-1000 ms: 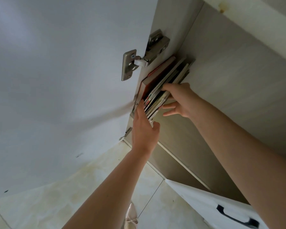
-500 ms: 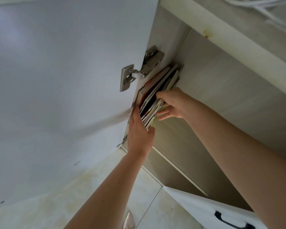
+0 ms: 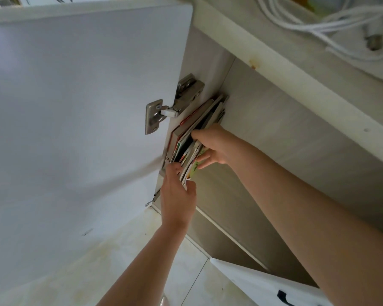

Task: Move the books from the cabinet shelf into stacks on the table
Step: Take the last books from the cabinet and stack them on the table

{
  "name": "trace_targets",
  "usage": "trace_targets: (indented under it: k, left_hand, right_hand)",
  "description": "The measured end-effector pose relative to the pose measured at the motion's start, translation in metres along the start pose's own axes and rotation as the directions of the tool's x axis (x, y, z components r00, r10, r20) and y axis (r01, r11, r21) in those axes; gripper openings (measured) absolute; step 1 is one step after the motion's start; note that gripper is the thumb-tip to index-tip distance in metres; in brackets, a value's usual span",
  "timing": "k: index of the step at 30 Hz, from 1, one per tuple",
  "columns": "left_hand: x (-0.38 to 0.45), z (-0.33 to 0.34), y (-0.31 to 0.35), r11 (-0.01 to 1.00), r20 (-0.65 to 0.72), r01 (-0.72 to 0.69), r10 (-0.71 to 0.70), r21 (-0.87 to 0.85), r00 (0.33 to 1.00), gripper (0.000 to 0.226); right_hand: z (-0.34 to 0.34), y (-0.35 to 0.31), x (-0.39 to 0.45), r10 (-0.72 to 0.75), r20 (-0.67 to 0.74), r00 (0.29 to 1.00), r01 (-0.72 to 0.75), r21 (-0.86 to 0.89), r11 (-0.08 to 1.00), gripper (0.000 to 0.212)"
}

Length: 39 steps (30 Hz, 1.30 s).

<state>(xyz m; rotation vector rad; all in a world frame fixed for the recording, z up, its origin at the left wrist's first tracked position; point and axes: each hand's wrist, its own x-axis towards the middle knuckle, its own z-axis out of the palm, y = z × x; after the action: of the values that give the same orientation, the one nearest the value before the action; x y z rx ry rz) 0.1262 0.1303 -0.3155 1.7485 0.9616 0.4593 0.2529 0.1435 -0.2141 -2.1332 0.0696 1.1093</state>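
A row of thin books point(image 3: 199, 124) stands on the cabinet shelf point(image 3: 241, 195), leaning against the cabinet's left wall beside the hinge. My right hand point(image 3: 212, 146) reaches in from the right and grips a bunch of the books, thumb on top and fingers curled under their right side. My left hand point(image 3: 177, 195) comes up from below and holds the lower front edges of the same bunch, thumb on the right side. The table is out of sight.
The open white cabinet door point(image 3: 75, 107) fills the left, with a metal hinge point(image 3: 173, 104) by the books. A second white door with a black handle point(image 3: 283, 294) stands open at the lower right. White cables point(image 3: 341, 25) lie on the cabinet top. Pale floor tiles point(image 3: 97, 261) lie below.
The view has tilted, so the cabinet top and cables now show. Both hands have closed tighter on the bunch of books, which has slid a little outward from the shelf.
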Motion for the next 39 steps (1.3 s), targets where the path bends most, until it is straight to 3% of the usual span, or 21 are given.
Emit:
trace_targets:
  k: [5,10,15,18,21,28,33,36,39]
  left_hand:
    - [0.002,0.0,-0.003,0.999,-0.023,-0.033,0.033,0.022,0.999,0.058]
    - [0.009,-0.001,0.003,0.998,0.046,-0.059,0.059,-0.005,0.997,0.062]
    - [0.016,-0.003,0.003,0.997,0.068,-0.056,0.059,-0.049,0.996,0.071]
    - [0.015,-0.004,0.0,0.997,0.091,-0.06,0.064,-0.043,0.994,0.076]
    - [0.014,-0.003,-0.001,0.997,0.086,-0.056,0.06,-0.047,0.994,0.077]
    - [0.017,0.003,-0.012,0.995,0.102,-0.096,0.095,-0.004,0.99,0.089]
    - [0.012,0.008,-0.014,1.0,0.22,-0.027,0.023,0.015,0.975,0.108]
    - [0.006,0.009,-0.019,0.995,0.178,-0.043,0.027,0.088,0.984,0.098]
    - [0.005,0.008,-0.023,0.993,0.124,-0.074,0.062,0.088,0.99,0.071]
  right_hand:
    - [0.0,-0.002,-0.002,0.022,-0.038,0.999,-0.023,-0.049,0.999,0.056]
    - [0.009,0.0,-0.002,0.002,-0.09,0.996,-0.002,-0.003,1.0,0.07]
    - [-0.001,0.001,-0.002,0.014,-0.096,0.995,-0.022,-0.079,0.997,0.064]
    - [-0.003,0.006,-0.002,0.014,-0.182,0.983,-0.023,-0.046,0.999,0.069]
    - [0.002,0.013,0.002,-0.035,-0.238,0.971,0.041,0.018,0.999,0.064]
    - [-0.001,0.017,0.005,-0.093,-0.217,0.972,0.089,-0.028,0.996,0.042]
    - [-0.004,0.034,-0.007,-0.076,-0.197,0.977,0.062,-0.075,0.995,0.043]
    - [0.003,0.044,-0.014,-0.099,-0.171,0.98,0.08,-0.114,0.99,0.043]
    - [0.01,0.044,-0.017,-0.107,-0.144,0.984,0.092,-0.105,0.99,0.043]
